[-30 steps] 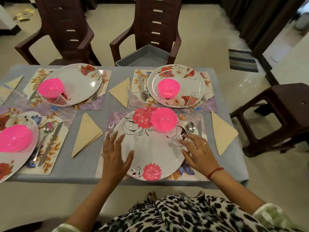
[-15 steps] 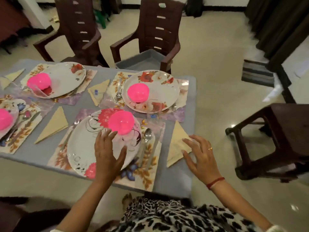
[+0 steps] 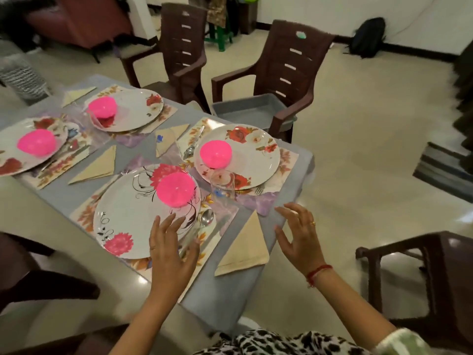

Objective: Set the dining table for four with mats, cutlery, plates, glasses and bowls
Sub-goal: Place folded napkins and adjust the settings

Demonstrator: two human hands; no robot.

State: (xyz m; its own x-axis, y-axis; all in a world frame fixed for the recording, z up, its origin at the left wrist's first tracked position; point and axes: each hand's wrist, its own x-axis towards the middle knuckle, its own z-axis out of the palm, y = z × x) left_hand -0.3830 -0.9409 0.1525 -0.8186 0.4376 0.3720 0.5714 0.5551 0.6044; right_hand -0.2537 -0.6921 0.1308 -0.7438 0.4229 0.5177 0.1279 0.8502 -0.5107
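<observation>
The grey-clothed dining table [image 3: 222,298] holds four settings; the swirl-patterned plate [image 3: 128,216] nearest the person is the landmark here. Beyond it, off the table's far edge, stands a brown plastic armchair [image 3: 294,70]. A floral place mat [image 3: 85,217] lies under the plate, and a beige folded napkin [image 3: 245,247] lies to its right. The left hand [image 3: 170,249], fingers straight, spread and empty, is over the plate's near right rim; contact is unclear. The right hand [image 3: 299,237], equally spread and empty, hovers past the napkin. A pink bowl [image 3: 175,189] sits on the plate's far side, a clear glass [image 3: 222,180] stands beyond-right of it, and a spoon [image 3: 206,219] lies just beside its right rim.
</observation>
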